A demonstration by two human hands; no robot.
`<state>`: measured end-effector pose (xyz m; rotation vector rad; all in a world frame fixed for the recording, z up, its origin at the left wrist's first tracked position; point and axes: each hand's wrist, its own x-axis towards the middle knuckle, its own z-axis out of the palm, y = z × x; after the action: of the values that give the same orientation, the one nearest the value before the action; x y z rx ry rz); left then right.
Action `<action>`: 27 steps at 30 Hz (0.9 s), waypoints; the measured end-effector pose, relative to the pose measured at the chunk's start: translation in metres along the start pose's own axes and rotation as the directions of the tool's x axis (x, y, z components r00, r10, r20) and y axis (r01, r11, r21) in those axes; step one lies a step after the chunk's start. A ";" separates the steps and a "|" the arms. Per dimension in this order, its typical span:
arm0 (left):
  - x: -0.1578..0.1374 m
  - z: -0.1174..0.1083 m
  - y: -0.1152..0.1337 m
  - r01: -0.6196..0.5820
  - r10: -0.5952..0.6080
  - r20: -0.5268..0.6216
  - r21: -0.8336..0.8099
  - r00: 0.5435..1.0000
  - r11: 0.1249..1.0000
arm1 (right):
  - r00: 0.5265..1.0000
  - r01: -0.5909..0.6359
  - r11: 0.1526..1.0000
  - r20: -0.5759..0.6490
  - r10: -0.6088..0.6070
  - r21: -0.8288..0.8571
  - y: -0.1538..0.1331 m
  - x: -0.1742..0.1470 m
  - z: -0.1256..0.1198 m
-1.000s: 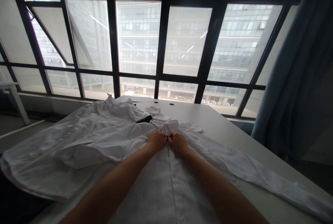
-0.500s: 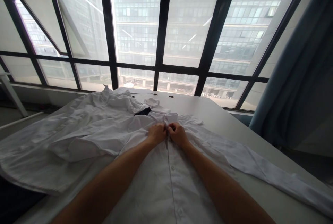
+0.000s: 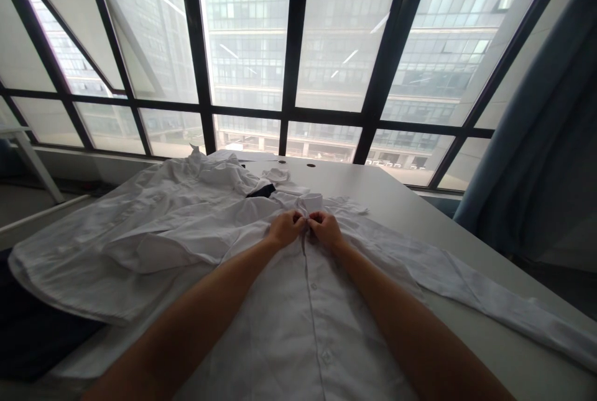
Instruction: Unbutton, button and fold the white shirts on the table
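Note:
A white button-up shirt [image 3: 275, 320] lies front side up on the table, its collar end away from me and one long sleeve stretched out to the right. At the top of its front opening, just below the collar, my left hand [image 3: 285, 227] pinches one edge of the fabric. My right hand [image 3: 325, 229] pinches the opposite edge, fingertips almost touching those of the left. Below my hands a small gap shows in the placket, and further down several buttons run along it. Whether a button sits between my fingertips is too small to tell.
More white shirts [image 3: 140, 221] lie rumpled on the left, with a dark piece of cloth [image 3: 262, 191] near the collar. Dark fabric [image 3: 32, 320] shows at the lower left. The white table [image 3: 471, 252] reaches toward large windows. A blue-grey curtain [image 3: 527, 121] hangs at the right.
Both hands stay at the collar end, still pinching the shirt edges, with only small finger shifts. The camera view has tilted slightly downward.

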<state>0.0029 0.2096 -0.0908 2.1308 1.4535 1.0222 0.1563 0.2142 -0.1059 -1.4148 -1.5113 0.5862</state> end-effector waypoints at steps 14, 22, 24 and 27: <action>-0.001 -0.001 0.002 -0.007 0.006 0.026 0.008 1.000 1.000 | 0.990 -0.120 0.971 0.092 0.102 0.209 -0.008 -0.002 -0.004; -0.004 -0.003 0.005 -0.025 0.024 0.039 0.031 0.999 0.999 | 0.972 -0.164 0.975 0.192 0.134 0.152 -0.013 -0.001 -0.010; -0.005 -0.004 0.006 -0.025 0.023 0.045 0.042 0.999 0.999 | 0.971 -0.168 0.970 0.198 0.133 0.174 -0.012 -0.001 -0.010; -0.005 -0.004 0.007 -0.018 0.015 0.043 0.050 0.999 0.999 | 0.974 -0.165 0.957 0.190 0.121 0.240 -0.012 -0.002 -0.010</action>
<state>0.0033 0.2017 -0.0852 2.1895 1.4584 0.9496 0.1592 0.2071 -0.0918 -1.3057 -1.4143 0.9800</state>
